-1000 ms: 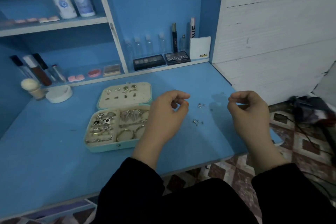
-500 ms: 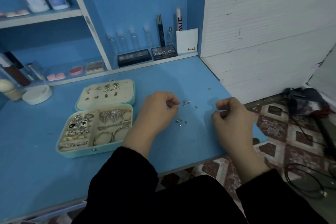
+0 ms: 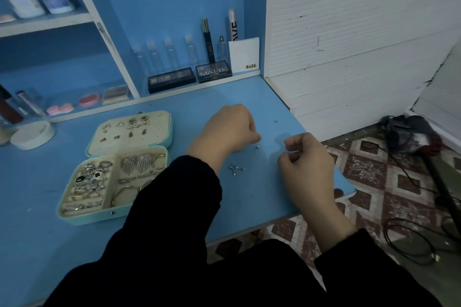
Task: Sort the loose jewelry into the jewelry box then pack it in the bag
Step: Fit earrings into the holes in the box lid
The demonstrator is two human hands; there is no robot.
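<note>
One loose stud [image 3: 257, 148] lies on the counter [image 3: 259, 197], just beside the fingertips of my left hand [image 3: 228, 129], at their 6 o'clock. It is too small to see how its pin points. A small group of studs [image 3: 235, 169] lies near, at 7 o'clock from it. My right hand [image 3: 308, 161] waits farther off, at 3 o'clock. On both hands the fingers are curled with the tips pressed together; whether they pinch something, I cannot tell. The jewelry box [image 3: 82, 218] stands open at 9 o'clock.

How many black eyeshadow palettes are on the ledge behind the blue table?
2. A black eyeshadow palette with its row of shades showing lies on the left. The black palette printed MATTE lies right of it, beside the white card marked NUDE. None appears hidden.
</note>
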